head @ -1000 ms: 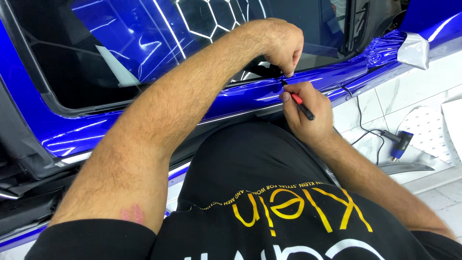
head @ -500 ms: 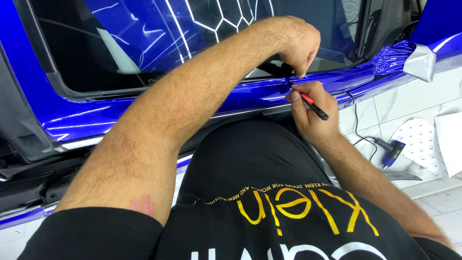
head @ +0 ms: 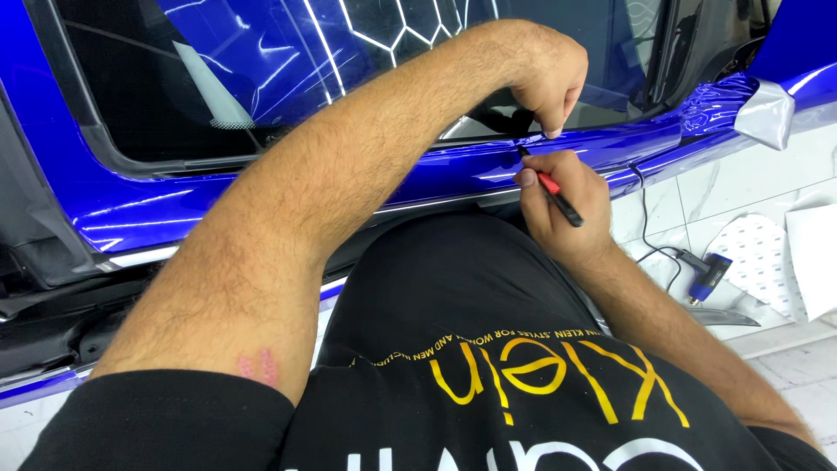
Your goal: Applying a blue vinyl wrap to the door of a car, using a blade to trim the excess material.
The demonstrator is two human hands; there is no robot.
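Two hands meet at the blue sill [head: 453, 170] under the window [head: 261, 70], and both are mine. Right hand [head: 562, 205] is closed round a knife [head: 551, 187], a thin red and black tool held like a pen, thumb and forefinger pinching it near the front. Its tip touches the sill's top edge, just below the window, and its back end slants out over my knuckles, away from the sill. Left hand [head: 545, 74] comes in from across my body, forearm lying along the sill, and curls down just above the knife tip. Its fingertips press on the sill edge where the blue film [head: 724, 105] meets the black window trim; whether they pinch a bit of film or only press it, I cannot tell.

Further along the sill, past both hands, the film bunches into wrinkles, and a loose flap with a grey back [head: 767, 113] hangs off the end. Below the sill, on the white floor tiles [head: 741, 179], lies a heat gun [head: 711, 275] with a blue body, its black cord running back up toward the sill. Just beyond it lies a white backing sheet [head: 815, 253].
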